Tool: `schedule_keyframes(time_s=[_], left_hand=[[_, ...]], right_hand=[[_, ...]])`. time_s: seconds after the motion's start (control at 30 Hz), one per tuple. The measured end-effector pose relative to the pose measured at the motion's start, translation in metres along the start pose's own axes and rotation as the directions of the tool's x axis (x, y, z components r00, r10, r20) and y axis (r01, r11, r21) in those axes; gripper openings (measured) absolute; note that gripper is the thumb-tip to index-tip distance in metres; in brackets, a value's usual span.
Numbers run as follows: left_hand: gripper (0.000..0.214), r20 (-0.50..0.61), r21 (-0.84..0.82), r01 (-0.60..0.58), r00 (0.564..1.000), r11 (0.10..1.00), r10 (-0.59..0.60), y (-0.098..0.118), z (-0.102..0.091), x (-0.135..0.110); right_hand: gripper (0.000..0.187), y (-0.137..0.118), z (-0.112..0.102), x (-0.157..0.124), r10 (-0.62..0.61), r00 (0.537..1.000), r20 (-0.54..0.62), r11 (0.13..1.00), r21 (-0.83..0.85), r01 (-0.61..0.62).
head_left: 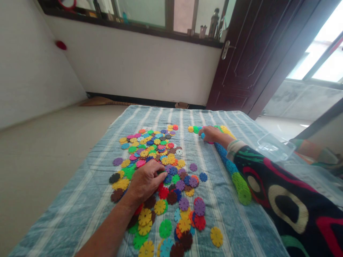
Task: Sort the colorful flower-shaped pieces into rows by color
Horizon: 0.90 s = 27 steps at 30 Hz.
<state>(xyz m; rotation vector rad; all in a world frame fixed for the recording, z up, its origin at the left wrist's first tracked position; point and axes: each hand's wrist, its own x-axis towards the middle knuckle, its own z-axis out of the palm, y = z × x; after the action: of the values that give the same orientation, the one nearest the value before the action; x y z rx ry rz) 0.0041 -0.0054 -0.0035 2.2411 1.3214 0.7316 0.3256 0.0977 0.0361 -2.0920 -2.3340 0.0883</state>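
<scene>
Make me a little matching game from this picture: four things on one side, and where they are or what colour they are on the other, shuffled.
1. Left hand
2. Right hand
3. Door
4. Cloth

A. Blue with pale stripes
B. At the loose discs
C. Dark reddish-brown
D. Near the far end of the blue-and-green row

Pairs: 1-B, 2-D, 3-C, 4-A
</scene>
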Motion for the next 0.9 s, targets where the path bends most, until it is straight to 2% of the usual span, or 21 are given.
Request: schedule_keyframes(time_s=[0.23, 0.4, 0.53, 0.6, 0.67, 0.77, 0.9], left_hand=[[0.015, 0.002, 0.007, 0.01, 1.0, 1.0, -0.01, 0.0, 0.0, 0.001], [0.018, -0.003, 0.024, -0.006, 1.0, 1.0, 0.006, 0.0, 0.0, 0.001], [0.019, -0.007, 0.026, -0.02, 1.0, 0.999, 0.02, -0.001, -0.001, 0.001], [0.018, -0.014, 0.032, -0.024, 1.0, 0.999, 0.024, -0.002, -0.001, 0.001], [0.018, -0.027, 0.042, -0.034, 0.999, 0.999, 0.035, -0.004, 0.001, 0.001], [0.018, -0.065, 0.054, -0.056, 0.996, 0.997, 0.06, -0.01, 0.005, 0.002], [0.014, -0.121, 0.055, -0.06, 0.99, 0.997, 0.066, -0.016, 0.01, 0.002]], right_hand=[[0.039, -0.008, -0.015, -0.008, 0.006, 0.997, -0.078, 0.997, 0.073, 0.0], [0.026, -0.045, -0.022, -0.045, -0.065, 0.993, -0.098, 0.985, 0.153, 0.08], [0.021, -0.09, -0.004, -0.097, -0.132, 0.988, -0.084, 0.957, 0.248, 0.149], [0.019, -0.11, 0.009, -0.122, -0.161, 0.981, -0.109, 0.937, 0.296, 0.187], [0.017, -0.123, 0.021, -0.143, -0.166, 0.972, -0.164, 0.939, 0.275, 0.207], [0.022, -0.131, 0.034, -0.161, -0.125, 0.957, -0.263, 0.963, 0.201, 0.181], [0.01, -0.125, 0.052, -0.166, -0.082, 0.903, -0.422, 0.96, 0.211, 0.186]])
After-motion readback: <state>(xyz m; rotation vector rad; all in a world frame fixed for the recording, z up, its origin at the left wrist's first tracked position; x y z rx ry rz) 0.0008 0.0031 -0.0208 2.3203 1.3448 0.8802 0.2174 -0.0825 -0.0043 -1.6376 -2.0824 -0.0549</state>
